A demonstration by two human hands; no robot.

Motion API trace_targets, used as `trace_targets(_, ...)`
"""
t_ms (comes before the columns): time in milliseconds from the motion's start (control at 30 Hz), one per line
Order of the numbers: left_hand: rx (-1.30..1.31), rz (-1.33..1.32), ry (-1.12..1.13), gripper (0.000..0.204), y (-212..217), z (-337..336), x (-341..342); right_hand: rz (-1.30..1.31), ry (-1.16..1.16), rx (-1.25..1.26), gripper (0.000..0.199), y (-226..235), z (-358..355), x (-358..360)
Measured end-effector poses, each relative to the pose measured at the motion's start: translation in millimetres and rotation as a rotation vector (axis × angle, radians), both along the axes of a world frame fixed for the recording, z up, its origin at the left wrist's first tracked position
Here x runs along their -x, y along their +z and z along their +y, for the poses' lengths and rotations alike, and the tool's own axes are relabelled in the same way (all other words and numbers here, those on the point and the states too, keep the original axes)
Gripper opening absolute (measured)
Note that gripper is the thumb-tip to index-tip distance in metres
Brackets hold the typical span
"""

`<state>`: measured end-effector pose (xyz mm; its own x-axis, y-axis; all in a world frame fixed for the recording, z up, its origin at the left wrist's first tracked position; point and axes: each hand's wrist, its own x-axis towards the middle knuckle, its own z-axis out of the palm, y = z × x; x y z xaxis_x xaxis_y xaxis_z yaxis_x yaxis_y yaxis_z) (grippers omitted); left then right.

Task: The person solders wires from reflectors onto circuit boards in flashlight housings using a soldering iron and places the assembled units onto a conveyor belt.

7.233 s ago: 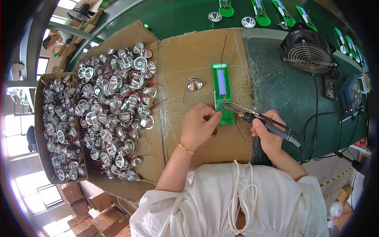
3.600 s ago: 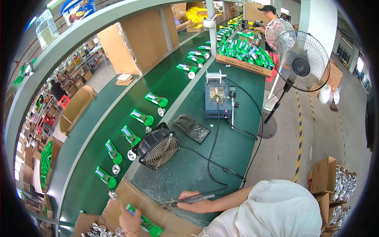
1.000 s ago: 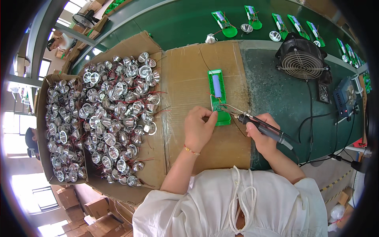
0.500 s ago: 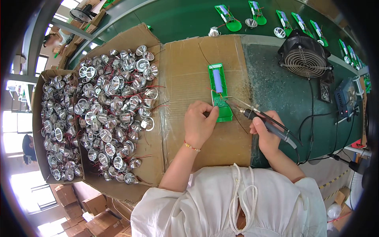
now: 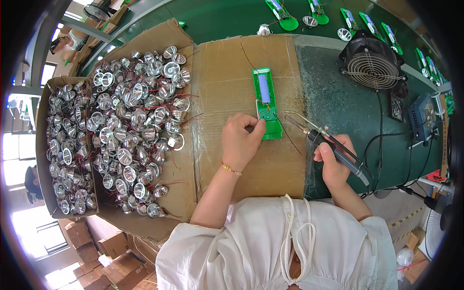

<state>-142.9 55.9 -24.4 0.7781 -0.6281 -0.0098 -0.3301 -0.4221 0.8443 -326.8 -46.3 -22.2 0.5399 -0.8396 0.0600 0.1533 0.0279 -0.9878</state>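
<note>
A green plastic holder (image 5: 267, 99) with a blue cylindrical cell and a small circuit board lies on a sheet of cardboard (image 5: 227, 82). My left hand (image 5: 241, 141) pinches something small at the holder's near end; I cannot tell what. My right hand (image 5: 331, 166) grips a dark soldering iron (image 5: 333, 149), its tip and a thin solder wire pointing at the board's right edge. Thin red and black wires run from the holder.
A cardboard box (image 5: 65, 140) and a heap of silver reflector cups (image 5: 140, 116) with wires lie to the left. A black fan (image 5: 372, 60) and a soldering station (image 5: 424, 116) stand to the right. More green holders (image 5: 285, 12) and reflectors ride the green belt beyond.
Over the last second the hands and iron stay at the holder's near end with only small shifts. Earlier the head had turned away toward the line and came back.
</note>
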Motion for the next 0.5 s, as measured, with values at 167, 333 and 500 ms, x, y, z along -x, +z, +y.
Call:
trace_targets(167, 0.166, 0.222, 0.073, 0.016, -4, 13, 6, 0.005, -0.001, 0.051, 0.018, 2, 3, 2)
trace_targets(333, 0.120, -0.093, -0.178, 0.017, -4, 8, 3, 0.086, 0.077, 0.024, 0.017, -2, 4, -1)
trace_targets(500, -0.022, -0.242, -0.195, 0.014, -5, 3, 4, 0.109, 0.057, 0.048, 0.015, -6, 2, -9)
